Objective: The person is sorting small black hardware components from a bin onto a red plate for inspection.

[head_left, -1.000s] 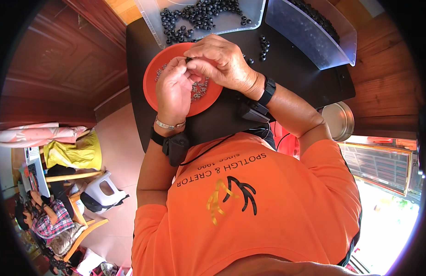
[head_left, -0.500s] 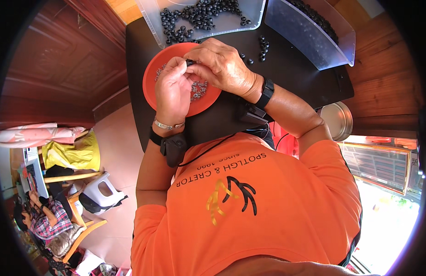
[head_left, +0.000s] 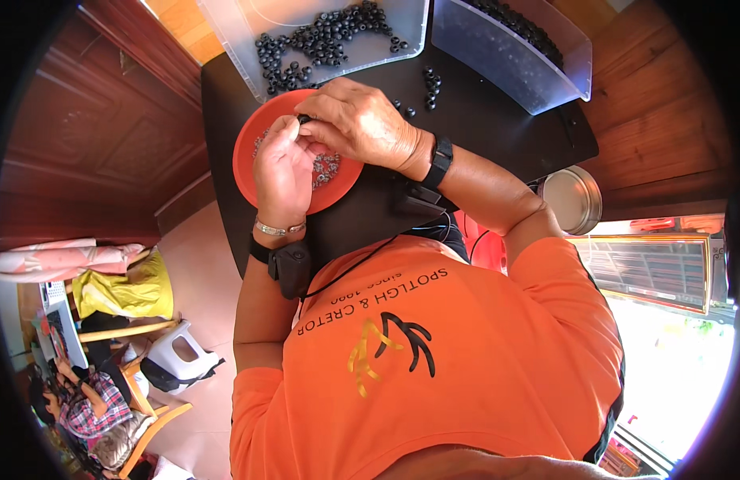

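A small black round piece (head_left: 304, 119) is pinched between the fingertips of both my hands above an orange-red bowl (head_left: 243, 164). My left hand (head_left: 279, 178) comes up from below with the palm partly turned up, its thumb and fingers closed at the piece. From the right my right hand (head_left: 360, 122) reaches over, back upward, fingers curled round the same piece and partly hiding it. Inside the bowl lie many small silvery metal parts (head_left: 326, 170), too small to name. Similar black round pieces (head_left: 431, 86) lie loose on the black table (head_left: 346, 216) right of my right hand.
Behind the bowl stands a clear plastic bin (head_left: 235, 60) with many black round pieces; a second clear bin (head_left: 498, 68) of them stands to its right. A round tin (head_left: 574, 200) is beyond my right elbow. A white stool (head_left: 178, 356) and another person (head_left: 94, 404) are at the left.
The whole view has shifted slightly, so the table and bins sit further left. Both hands stay together over the bowl, still holding the black piece.
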`<move>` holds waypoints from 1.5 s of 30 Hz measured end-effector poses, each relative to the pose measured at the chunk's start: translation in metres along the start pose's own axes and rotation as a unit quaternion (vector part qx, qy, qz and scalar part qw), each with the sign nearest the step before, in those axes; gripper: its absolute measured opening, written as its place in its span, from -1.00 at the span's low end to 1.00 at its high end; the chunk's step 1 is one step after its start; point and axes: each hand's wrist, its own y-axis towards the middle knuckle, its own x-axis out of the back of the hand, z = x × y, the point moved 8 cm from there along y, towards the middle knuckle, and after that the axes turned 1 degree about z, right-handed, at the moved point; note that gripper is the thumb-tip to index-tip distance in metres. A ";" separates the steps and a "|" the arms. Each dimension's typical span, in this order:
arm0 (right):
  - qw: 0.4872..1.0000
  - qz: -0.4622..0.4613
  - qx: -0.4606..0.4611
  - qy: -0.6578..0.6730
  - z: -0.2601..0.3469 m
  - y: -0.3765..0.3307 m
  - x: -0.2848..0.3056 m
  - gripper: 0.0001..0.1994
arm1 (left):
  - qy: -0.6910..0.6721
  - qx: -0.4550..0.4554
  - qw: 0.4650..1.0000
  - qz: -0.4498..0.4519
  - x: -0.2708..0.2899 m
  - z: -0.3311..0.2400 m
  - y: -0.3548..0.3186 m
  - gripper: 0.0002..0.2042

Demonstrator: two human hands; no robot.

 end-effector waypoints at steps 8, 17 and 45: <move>0.938 -0.119 -0.170 -0.277 -0.061 0.031 0.144 -0.88 | -0.015 -0.043 0.983 -0.175 0.036 -0.020 -0.008 -0.82; 0.950 -0.081 -0.136 -0.269 -0.125 0.000 0.142 -0.85 | -0.024 -0.032 0.983 -0.181 0.029 -0.016 -0.008 -0.85; 0.879 0.210 -0.184 0.386 -0.045 0.003 -0.025 -0.80 | 0.012 0.011 0.996 -0.083 0.011 -0.001 -0.004 -0.79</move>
